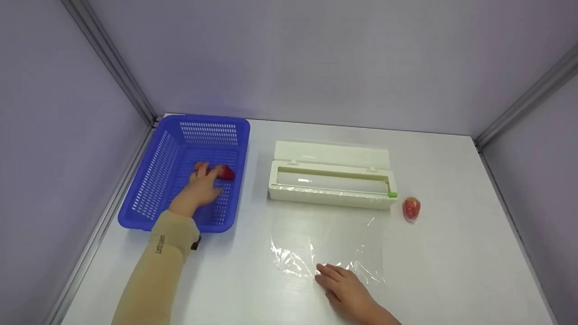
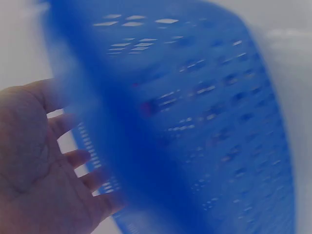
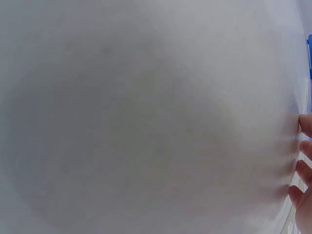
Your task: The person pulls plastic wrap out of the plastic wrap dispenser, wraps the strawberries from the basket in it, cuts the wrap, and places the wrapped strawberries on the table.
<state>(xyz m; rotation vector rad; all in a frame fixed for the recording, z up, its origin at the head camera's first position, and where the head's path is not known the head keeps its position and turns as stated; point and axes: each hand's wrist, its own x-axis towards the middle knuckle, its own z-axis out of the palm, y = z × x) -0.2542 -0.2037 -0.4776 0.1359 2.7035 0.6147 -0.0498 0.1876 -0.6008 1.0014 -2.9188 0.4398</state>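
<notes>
My left hand (image 1: 198, 189) reaches into a blue plastic basket (image 1: 241, 180). Its fingers are spread at two strawberries: one red strawberry (image 1: 226, 172) lies just right of the fingertips, and another (image 1: 200, 167) is partly hidden behind them. In the left wrist view the fingers (image 2: 100, 178) extend loosely beside the blurred basket wall. Palm down at the front, my right hand (image 1: 345, 289) rests on the near edge of a sheet of clear cling film (image 1: 334, 243). That film runs out from a white cling film dispenser (image 1: 332, 201) with its lid raised.
A strawberry (image 1: 411, 208) wrapped in film lies right of the dispenser. On the dispenser's front right corner sits a green slide cutter (image 1: 392, 195). Pale panels (image 1: 316, 67) enclose the white table (image 1: 451, 253) at the back and both sides.
</notes>
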